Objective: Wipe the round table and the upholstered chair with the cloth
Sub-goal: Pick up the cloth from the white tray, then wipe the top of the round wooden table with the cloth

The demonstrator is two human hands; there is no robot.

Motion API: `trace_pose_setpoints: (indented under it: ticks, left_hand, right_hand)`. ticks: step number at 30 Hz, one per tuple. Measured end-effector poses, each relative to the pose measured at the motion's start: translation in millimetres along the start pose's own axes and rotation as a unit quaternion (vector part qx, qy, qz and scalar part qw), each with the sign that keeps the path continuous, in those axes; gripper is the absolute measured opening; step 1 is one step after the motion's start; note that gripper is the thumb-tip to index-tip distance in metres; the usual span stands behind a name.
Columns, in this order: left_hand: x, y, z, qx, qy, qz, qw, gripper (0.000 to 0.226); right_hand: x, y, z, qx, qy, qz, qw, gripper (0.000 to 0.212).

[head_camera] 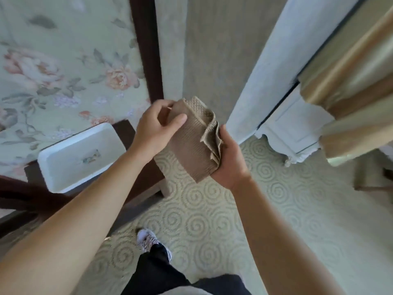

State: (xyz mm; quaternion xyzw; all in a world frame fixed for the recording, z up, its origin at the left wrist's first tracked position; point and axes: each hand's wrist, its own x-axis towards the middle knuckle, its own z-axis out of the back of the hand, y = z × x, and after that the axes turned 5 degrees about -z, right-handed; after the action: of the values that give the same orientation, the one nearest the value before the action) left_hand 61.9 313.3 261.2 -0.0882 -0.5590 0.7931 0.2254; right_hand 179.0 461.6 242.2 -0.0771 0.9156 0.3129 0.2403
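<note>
A folded brown textured cloth (193, 139) is held in front of me over the carpet, between both hands. My left hand (156, 127) pinches its upper left edge with thumb and fingers. My right hand (230, 158) cups its right side, where the layered edges bunch up. To the left is the upholstered chair (63, 71), its floral fabric framed in dark wood. The round table is not in view.
A white rectangular tray (63, 154) lies by the chair's dark wooden edge at lower left. A pale painted door frame (268, 67) and a gold curtain (350, 81) stand to the right. Swirl-patterned carpet (276, 209) covers the floor; my shoe (148, 241) is below.
</note>
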Motion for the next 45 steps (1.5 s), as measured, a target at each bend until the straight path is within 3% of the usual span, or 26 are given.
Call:
trace_pose_setpoints:
  ticks: [2, 5, 9, 12, 18, 22, 28, 35, 38, 40, 41, 43, 45]
  left_hand:
    - [-13, -50, -41, -0.007, 0.044, -0.053, 0.998, 0.034]
    - [-40, -116, -118, -0.016, 0.102, -0.109, 0.989, 0.015]
    - [-75, -184, -234, -0.038, 0.185, -0.172, 0.967, 0.024]
    - [-107, -233, -310, -0.053, 0.267, -0.209, 0.939, 0.026]
    - [-145, -318, -433, -0.065, 0.386, -0.274, 0.879, 0.030]
    - [-155, -352, -514, -0.075, 0.439, -0.313, 0.839, 0.027]
    - [-157, -392, -648, -0.079, 0.524, -0.351, 0.772, 0.029]
    - [-148, -442, -790, -0.102, 0.534, -0.400, 0.738, 0.019]
    - [-145, -449, -843, -0.082, 0.527, -0.367, 0.762, 0.029]
    - [-151, -449, -878, -0.096, 0.555, -0.254, 0.786, 0.044]
    - [-157, -448, -895, -0.123, 0.588, -0.152, 0.785, 0.048]
    - [-168, -448, -929, -0.179, 0.640, 0.050, 0.746, 0.044]
    - [-179, -448, -961, -0.214, 0.649, 0.095, 0.724, 0.040]
  right_hand:
    - [-50, 22, 30, 0.014, 0.005, 0.036, 0.999, 0.066]
    - [-131, 55, 81, 0.032, 0.012, 0.090, 0.995, 0.067]
    - [-248, 94, 154, 0.002, -0.019, 0.180, 0.983, 0.074]
    - [-332, 113, 213, -0.023, -0.076, 0.222, 0.972, 0.061]
    - [-471, 163, 291, -0.150, -0.186, 0.290, 0.927, 0.058]
    - [-527, 193, 342, -0.229, -0.252, 0.299, 0.891, 0.042]
    - [-566, 250, 406, -0.352, -0.401, 0.205, 0.820, 0.033]
    - [-597, 311, 495, -0.214, -0.496, 0.297, 0.788, 0.033]
    - [-614, 326, 527, -0.115, -0.469, 0.361, 0.798, 0.030]
    - [-629, 336, 548, -0.057, -0.448, 0.397, 0.799, 0.033]
    - [-637, 342, 559, -0.031, -0.438, 0.407, 0.801, 0.035]
    - [-653, 355, 585, 0.007, -0.411, 0.413, 0.813, 0.038]
    - [-670, 367, 613, 0.026, -0.379, 0.418, 0.825, 0.042]
